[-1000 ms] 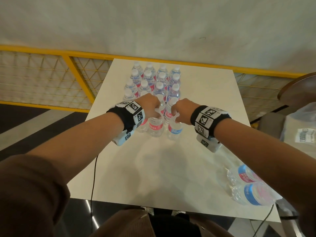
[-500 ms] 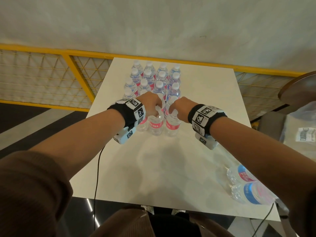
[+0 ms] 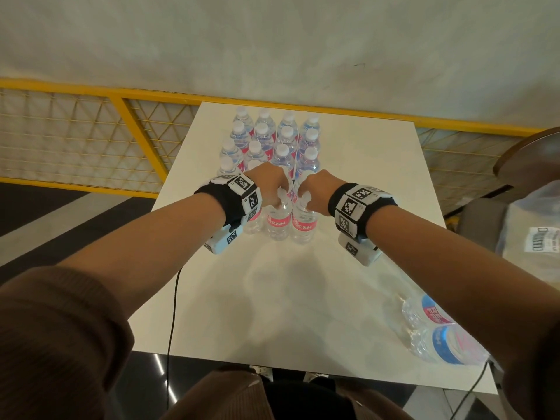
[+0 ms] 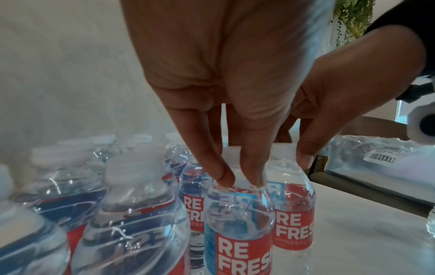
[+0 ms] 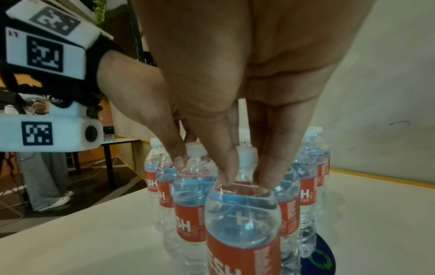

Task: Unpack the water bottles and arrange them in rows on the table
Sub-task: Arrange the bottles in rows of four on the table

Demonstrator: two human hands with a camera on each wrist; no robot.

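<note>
Several clear water bottles with red and blue labels stand in rows [image 3: 274, 137] at the far middle of the white table [image 3: 357, 177]. At the near end of the rows, my left hand [image 3: 274, 189] pinches the neck of one upright bottle [image 3: 278, 221] [image 4: 237, 219]. Beside it my right hand [image 3: 313, 189] pinches the neck of the neighbouring bottle [image 3: 304, 224] [image 5: 242, 223]. Both bottles stand on the table and touch each other. Two more bottles [image 3: 439, 328] lie on their sides at the near right corner.
A yellow mesh railing [image 3: 91, 137] runs behind and left of the table. At the right, a plastic-wrapped pack [image 3: 536, 225] rests on a chair, with a round wooden table [image 3: 533, 153] behind it. A black cable [image 3: 172, 313] hangs over the near edge.
Both hands have moved away from me with their bottles. The two bottles now stand together on the table, close against the row in front.
</note>
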